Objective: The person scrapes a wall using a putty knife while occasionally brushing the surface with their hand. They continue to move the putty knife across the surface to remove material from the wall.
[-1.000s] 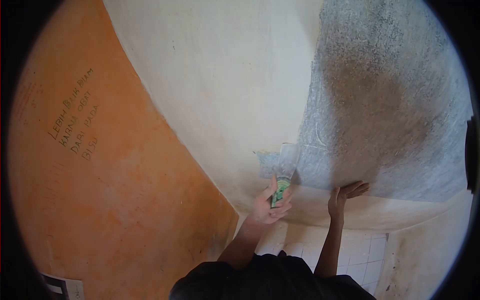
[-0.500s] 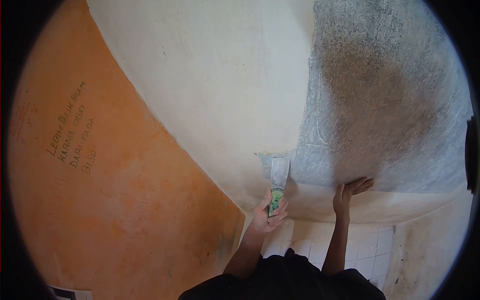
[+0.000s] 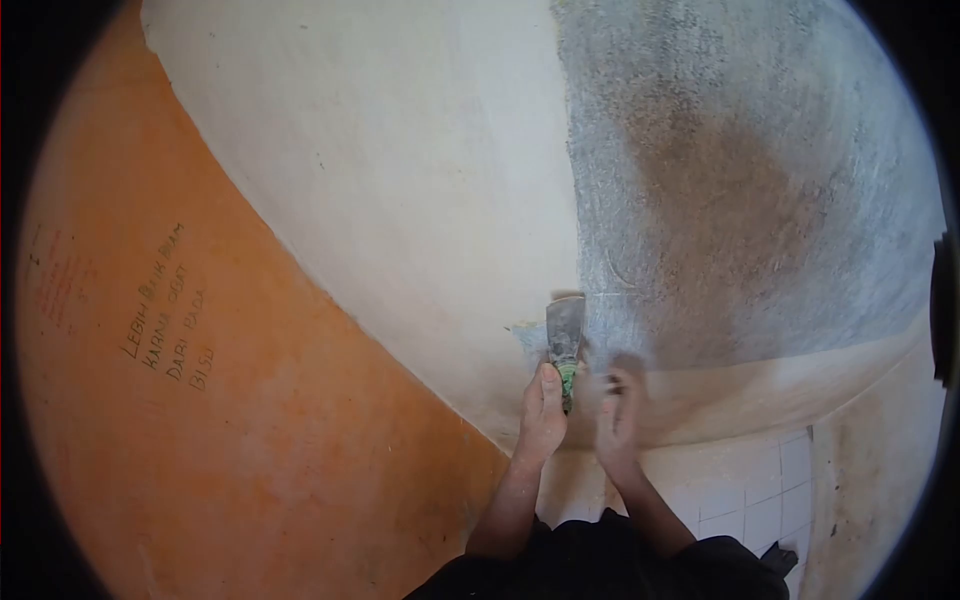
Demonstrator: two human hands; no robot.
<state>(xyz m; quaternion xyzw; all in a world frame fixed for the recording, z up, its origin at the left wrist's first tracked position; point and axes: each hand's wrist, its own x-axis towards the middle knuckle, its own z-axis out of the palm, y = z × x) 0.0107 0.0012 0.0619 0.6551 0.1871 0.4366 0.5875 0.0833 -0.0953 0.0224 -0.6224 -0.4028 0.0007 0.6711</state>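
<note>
A putty knife [image 3: 565, 328] with a broad metal blade and a green patterned handle points up the wall. My left hand [image 3: 542, 415] is closed round its handle, thumb along the near side. The blade overlaps the border between the off-white wall coat [image 3: 440, 180] and the rough grey bared patch [image 3: 680, 250]. Just right of the handle is my right hand [image 3: 620, 415], its fingers curled and smeared by motion. A small grey scraped spot [image 3: 528, 338] shows to the left of the blade.
An orange wall [image 3: 270, 440] with handwritten lettering [image 3: 165, 310] meets the pale wall along a slanted corner at left. White floor tiles [image 3: 750, 490] lie below. A stained pale wall [image 3: 870, 480] stands at right, with a dark object [image 3: 780, 558] near its foot.
My right hand has left the lower edge of the grey patch and moved left, beside the handle. The putty knife has shifted slightly up; my left grip has turned. The view has shifted.
</note>
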